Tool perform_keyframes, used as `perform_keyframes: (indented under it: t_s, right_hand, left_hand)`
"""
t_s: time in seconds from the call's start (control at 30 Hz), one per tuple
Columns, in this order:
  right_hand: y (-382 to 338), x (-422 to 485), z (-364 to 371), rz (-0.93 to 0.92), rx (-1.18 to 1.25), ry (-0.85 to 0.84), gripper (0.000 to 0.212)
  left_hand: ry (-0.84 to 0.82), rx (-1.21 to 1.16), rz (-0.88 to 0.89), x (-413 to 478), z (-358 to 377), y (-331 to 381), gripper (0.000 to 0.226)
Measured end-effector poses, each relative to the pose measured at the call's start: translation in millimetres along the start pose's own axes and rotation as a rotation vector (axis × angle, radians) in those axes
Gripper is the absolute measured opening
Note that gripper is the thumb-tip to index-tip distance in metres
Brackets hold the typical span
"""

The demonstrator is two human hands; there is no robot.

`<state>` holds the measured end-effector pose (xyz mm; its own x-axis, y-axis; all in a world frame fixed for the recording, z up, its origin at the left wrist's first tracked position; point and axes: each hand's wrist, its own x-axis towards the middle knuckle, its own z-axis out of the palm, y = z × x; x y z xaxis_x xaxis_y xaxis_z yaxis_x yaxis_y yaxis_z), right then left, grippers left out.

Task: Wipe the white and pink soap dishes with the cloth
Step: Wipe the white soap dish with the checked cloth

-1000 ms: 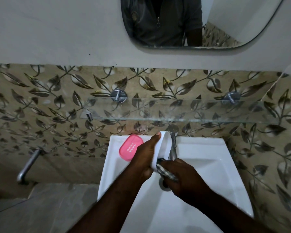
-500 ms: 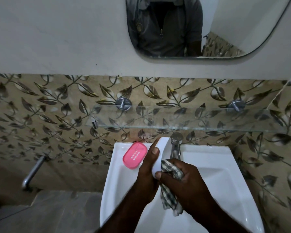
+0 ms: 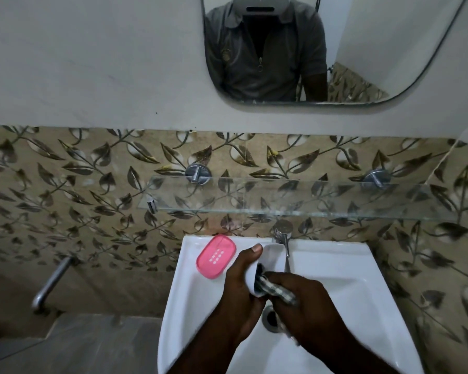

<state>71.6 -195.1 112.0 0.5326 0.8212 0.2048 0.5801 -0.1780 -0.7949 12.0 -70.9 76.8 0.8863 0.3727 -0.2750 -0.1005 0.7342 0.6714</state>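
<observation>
Left of centre: pink oval plastic soap dish (image 3: 216, 256) lies flat on the upper-left rim of the white ceramic basin (image 3: 349, 256). Neither hand touches it. No cloth on it.

Centre: left hand (image 3: 241, 290), grip closed round the white plastic soap dish (image 3: 270, 255). Thumb lies along the dish's upper edge; the other fingers are hidden behind it. The dish is held on edge over the basin bowl, just in front of the chrome tap (image 3: 283, 234), open side facing right.

Just right of centre: checked grey-and-white cloth (image 3: 278, 288), bunched and pushed into the lower hollow of the white dish. Right hand (image 3: 311, 309), grip closed on the cloth, fingers curled round the wad, knuckles up, above the drain.

Progress, judged: white dish is mid-wipe. How much of its surface has been covered cannot be told, since the inner face is mostly hidden. Pink dish looks untouched, so roughly half or more of the task is left: finish the white dish, set it down, then wipe the pink one.
</observation>
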Motion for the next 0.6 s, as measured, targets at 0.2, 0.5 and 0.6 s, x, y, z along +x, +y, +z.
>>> perform_keyframes:
  t_s: [0.2,0.5,0.6]
  right_hand:
    - [-5.1,-0.4,9.6,-0.2,-0.041,0.03,0.029]
    - [5.3,-3.9,24.9,0.211,0.307,-0.122,0.017]
    - [19.9,-5.7,14.2,-0.184,-0.161,0.042,0.029]
  left_hand:
    - [-0.083,-0.031,0.047,1.0,-3.2,16.0,0.026]
    - [0.001,0.032,0.019,4.4,-5.0,7.0,0.024]
    - [-0.02,0.011,0.029,3.2,-4.8,8.0,0.021]
